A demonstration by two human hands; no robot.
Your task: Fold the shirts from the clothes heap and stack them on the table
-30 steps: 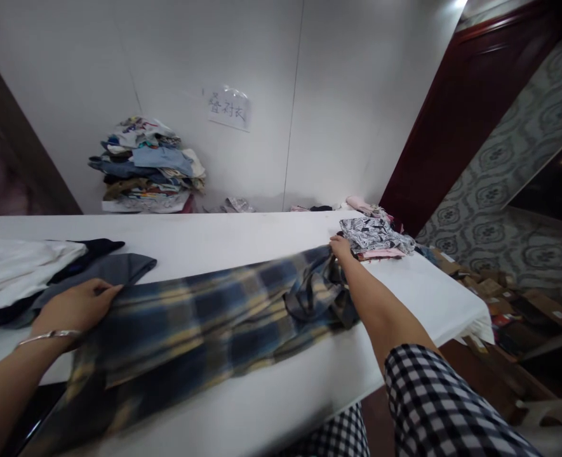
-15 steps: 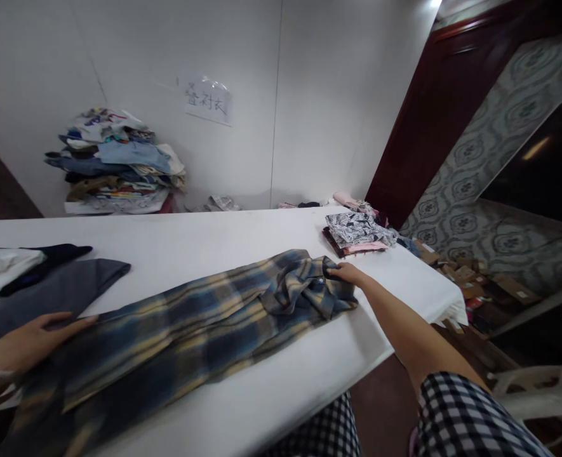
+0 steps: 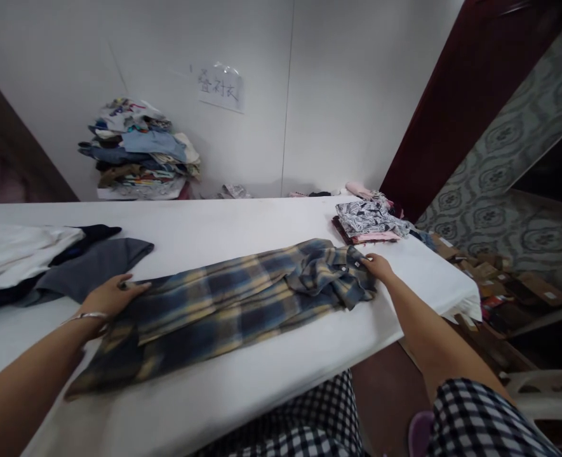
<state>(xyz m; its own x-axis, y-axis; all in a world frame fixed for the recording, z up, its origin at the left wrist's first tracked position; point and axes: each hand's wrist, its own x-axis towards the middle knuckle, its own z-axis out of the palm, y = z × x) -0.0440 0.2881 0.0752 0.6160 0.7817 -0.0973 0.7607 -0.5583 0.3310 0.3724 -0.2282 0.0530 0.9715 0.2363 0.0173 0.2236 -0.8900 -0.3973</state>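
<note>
A white tabletop [image 3: 242,222] carries the plaid shirt [image 3: 242,292], stretched lengthwise across its near side. The hands are well apart: the right hand [image 3: 379,266] pinches the right end; the left hand [image 3: 110,297] touches the left edge, grip unclear, seemingly keeping the cloth straight.

1 plaid shirt [image 3: 242,298], 1 left hand [image 3: 110,297], 1 right hand [image 3: 378,266]
1 table [image 3: 242,222]; at left, 1 bracelet [image 3: 93,315]; at upper left, 1 paper sign [image 3: 221,89] and 1 clothes pile [image 3: 142,151]; right of centre, 1 garment stack [image 3: 367,219].
</note>
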